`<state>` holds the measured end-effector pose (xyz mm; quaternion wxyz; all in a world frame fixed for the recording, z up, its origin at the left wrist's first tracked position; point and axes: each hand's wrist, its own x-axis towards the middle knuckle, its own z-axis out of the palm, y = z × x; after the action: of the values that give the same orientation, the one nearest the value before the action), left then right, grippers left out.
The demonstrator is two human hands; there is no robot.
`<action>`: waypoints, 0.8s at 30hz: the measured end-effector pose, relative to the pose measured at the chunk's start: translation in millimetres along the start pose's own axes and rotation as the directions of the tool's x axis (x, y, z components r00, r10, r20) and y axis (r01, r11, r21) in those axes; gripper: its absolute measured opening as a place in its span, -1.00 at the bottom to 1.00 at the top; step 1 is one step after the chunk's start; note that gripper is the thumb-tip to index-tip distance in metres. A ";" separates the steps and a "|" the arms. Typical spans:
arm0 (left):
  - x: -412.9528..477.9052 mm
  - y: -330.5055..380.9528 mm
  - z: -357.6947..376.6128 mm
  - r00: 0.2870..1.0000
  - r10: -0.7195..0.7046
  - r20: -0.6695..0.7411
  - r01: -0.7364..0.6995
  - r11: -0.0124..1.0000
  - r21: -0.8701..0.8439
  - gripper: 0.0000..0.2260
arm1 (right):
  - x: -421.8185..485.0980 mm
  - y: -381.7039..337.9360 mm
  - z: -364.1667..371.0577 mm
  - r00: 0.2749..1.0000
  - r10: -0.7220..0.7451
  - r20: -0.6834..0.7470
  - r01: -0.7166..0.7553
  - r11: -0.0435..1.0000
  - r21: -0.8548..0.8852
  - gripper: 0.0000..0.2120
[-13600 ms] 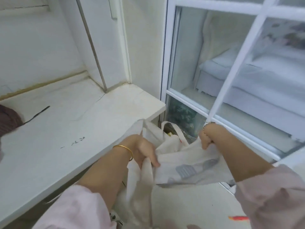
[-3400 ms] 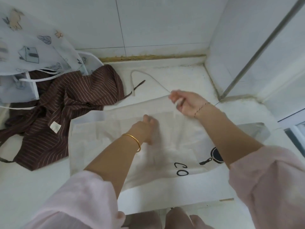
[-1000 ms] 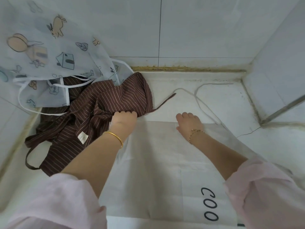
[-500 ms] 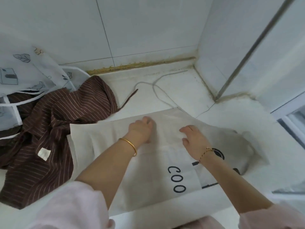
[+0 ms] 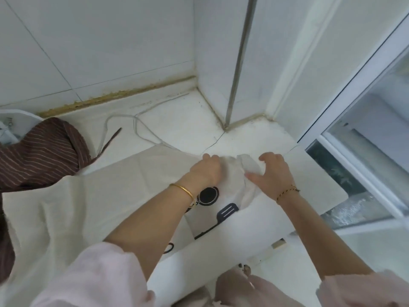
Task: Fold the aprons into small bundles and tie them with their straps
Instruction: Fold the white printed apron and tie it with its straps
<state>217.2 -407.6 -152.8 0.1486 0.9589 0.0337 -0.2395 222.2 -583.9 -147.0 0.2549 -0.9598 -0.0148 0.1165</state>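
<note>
Left hand [image 5: 207, 172] and right hand [image 5: 273, 175] bunch the cream apron [image 5: 99, 196] at its right edge, fingers [image 5: 266, 156] curled into cloth. Beyond its far edge, open surface [image 5: 183, 127]; a striped apron [image 5: 37, 151] crowds its left.

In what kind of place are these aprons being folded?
Probably a tiled corner in a home, perhaps a balcony or utility nook: white wall tiles, a white ledge serving as worktop, a white-framed window beside it.

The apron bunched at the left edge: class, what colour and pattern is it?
The bunched apron is brown with thin pale stripes; head view.
</note>
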 end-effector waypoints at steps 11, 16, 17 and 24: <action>-1.3 56.5 0.8 0.914 -0.314 0.257 0.301 0.950 0.089 -0.41 | 26.6 20.9 28.3 0.953 -0.120 0.279 0.167 0.974 -0.151 -0.86; -12.1 86.4 9.8 0.916 -0.264 0.301 0.168 0.935 0.311 -0.29 | 52.7 43.6 1.8 0.965 -0.163 0.206 0.167 0.986 0.002 -0.61; -10.7 87.2 18.0 0.921 -0.254 0.295 0.133 0.917 0.375 -0.27 | 54.3 43.9 -1.7 0.968 -0.152 0.199 0.143 0.988 0.059 -0.60; -11.4 82.3 10.6 0.940 -0.262 0.220 0.182 0.927 0.327 -0.56 | 66.4 48.2 -17.6 0.910 0.010 0.415 -0.353 0.543 0.762 -0.72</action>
<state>213.5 -489.3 -134.2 -0.0249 0.9203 0.0859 -0.3807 289.4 -628.5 -170.3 0.6514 -0.6856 0.0963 0.3105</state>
